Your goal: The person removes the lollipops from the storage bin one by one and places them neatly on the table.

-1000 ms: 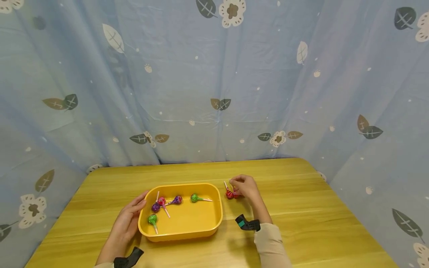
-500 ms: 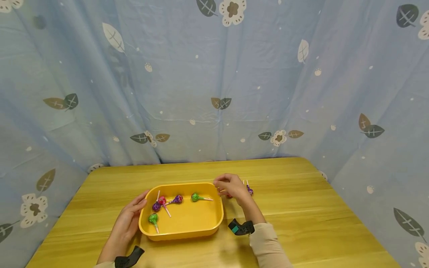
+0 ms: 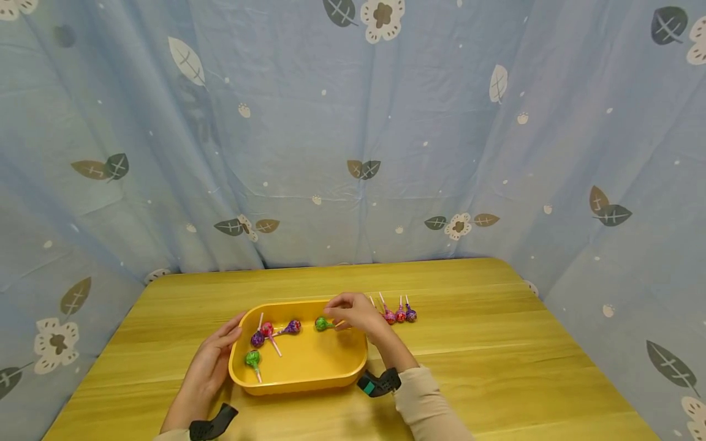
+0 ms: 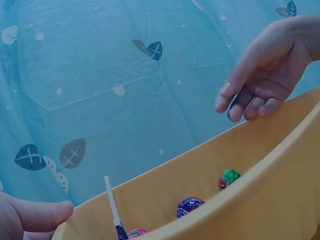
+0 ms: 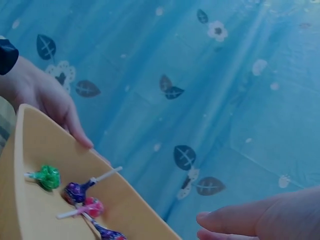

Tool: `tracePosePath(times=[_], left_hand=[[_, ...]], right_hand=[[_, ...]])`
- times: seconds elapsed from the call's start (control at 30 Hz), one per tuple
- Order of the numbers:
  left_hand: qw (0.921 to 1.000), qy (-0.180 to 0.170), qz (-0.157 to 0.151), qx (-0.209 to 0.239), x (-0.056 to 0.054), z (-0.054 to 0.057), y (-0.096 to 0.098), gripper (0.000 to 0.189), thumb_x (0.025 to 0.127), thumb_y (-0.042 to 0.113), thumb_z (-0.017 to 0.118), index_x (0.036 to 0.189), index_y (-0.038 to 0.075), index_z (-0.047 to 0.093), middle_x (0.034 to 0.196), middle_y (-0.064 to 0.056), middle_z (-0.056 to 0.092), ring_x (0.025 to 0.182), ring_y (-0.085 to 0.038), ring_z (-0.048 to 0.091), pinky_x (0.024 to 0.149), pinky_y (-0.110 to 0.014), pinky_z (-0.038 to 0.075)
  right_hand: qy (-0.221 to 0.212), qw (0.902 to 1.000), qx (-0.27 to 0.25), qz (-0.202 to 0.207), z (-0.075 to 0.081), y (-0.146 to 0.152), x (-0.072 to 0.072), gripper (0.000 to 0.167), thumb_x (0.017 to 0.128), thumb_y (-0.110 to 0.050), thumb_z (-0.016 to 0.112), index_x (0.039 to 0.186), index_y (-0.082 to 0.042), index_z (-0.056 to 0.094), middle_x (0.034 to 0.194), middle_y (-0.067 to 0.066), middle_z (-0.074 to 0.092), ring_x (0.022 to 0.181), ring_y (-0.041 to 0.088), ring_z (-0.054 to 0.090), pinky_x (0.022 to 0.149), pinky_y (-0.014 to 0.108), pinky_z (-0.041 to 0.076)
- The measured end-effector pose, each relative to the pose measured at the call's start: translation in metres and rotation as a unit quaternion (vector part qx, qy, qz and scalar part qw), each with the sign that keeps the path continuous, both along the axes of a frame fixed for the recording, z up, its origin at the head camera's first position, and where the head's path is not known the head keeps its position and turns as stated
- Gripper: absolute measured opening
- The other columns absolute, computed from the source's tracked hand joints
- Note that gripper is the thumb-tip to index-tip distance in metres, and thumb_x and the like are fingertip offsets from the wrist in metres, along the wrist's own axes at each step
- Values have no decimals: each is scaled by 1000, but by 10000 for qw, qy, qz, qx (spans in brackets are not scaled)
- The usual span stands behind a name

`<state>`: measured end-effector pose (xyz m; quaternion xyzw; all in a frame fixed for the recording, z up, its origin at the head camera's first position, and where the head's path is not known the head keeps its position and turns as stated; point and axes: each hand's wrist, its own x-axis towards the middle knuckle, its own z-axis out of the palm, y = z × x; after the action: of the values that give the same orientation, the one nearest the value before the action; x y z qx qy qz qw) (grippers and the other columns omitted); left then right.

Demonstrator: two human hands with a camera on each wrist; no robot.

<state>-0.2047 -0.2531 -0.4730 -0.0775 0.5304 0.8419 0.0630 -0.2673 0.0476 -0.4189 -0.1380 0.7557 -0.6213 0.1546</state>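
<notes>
My left hand (image 3: 206,364) grips the left end of a yellow plastic bin (image 3: 300,387), its thumb (image 4: 47,215) at the rim in the left wrist view. Over the bin's back right part hovers my right hand (image 3: 355,313), fingers loosely bent and holding nothing visible. Just left of its fingertips lies a green lollipop (image 3: 321,323), its stick partly hidden by the hand. Farther left in the bin are a purple lollipop (image 3: 295,326), a pink one (image 3: 267,329), a dark purple one (image 3: 257,339) and another green one (image 3: 252,358).
Right of the bin, several lollipops lie side by side, sticks pointing back, among them a pink one (image 3: 389,317), a red one (image 3: 401,315) and a purple one (image 3: 411,315). They rest on the wooden table (image 3: 496,361). A blue patterned curtain (image 3: 309,135) hangs behind it.
My right hand has left the lollipops on the table and moved left over the bin, uncovering most of that row. My left hand stays at the bin's left end.
</notes>
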Motion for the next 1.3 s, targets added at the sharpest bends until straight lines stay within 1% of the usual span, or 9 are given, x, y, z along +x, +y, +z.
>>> tracePosePath(times=[0.17,0.33,0.4,0.5,0.67,0.83,1.03,1.2,1.3], left_hand=[[10000,-36,20,29,1,1,0,31,101,15,51,127,30,59,113,22,58,111,1,53,106,-27,34],[10000,-31,14,62,1,2,1,33,101,15,51,131,28,57,113,22,59,112,1,53,108,-29,32],[10000,-19,6,60,1,2,1,33,101,15,52,131,29,57,113,22,59,112,0,53,108,-29,32],[10000,-45,8,81,1,2,1,29,101,15,51,123,32,62,113,22,59,112,1,53,108,-28,32],[10000,-41,13,79,1,2,1,26,102,16,51,111,34,65,113,22,58,111,1,53,106,-27,34],[10000,-11,-6,94,1,2,1,26,102,15,50,107,35,66,113,22,59,111,1,53,106,-27,35],[10000,8,23,59,2,3,1,27,101,15,51,113,34,66,112,22,60,110,1,54,103,-24,38],[10000,58,-14,-3,1,2,1,39,102,16,51,140,23,51,113,21,60,111,0,54,104,-27,38],[9999,107,-64,25,1,1,1,36,102,15,49,136,26,55,113,20,61,111,-1,54,104,-28,38]], right_hand=[[18,9998,144,127,-4,-13,-1,17,92,-14,68,101,0,69,98,21,67,88,41,63,78,49,55],[-92,9997,135,199,-6,-23,-4,18,92,-14,67,102,1,69,93,16,67,89,44,62,78,49,55],[-153,9995,115,241,-5,-26,-5,18,92,-13,67,102,1,69,94,18,66,87,42,62,78,50,55],[-219,9993,134,266,-4,-32,-6,17,91,-14,68,101,0,69,93,18,66,86,39,63,78,49,55],[-356,9987,210,296,-2,-41,-8,15,90,-17,71,98,-4,70,90,9,66,92,39,62,80,48,55],[-296,9970,347,621,1,-53,-12,15,89,-19,71,98,-6,71,93,10,68,89,34,64,80,48,55],[-410,9924,373,1100,4,-72,-14,14,90,-15,69,97,-4,71,90,8,68,80,24,67,80,46,55],[-513,9888,501,1309,2,-90,-13,12,89,-12,68,95,-2,73,88,7,69,79,22,68,78,43,56],[-511,9870,638,1382,-2,-99,-13,13,90,-14,68,94,-3,74,86,6,70,79,22,69,76,41,57]])
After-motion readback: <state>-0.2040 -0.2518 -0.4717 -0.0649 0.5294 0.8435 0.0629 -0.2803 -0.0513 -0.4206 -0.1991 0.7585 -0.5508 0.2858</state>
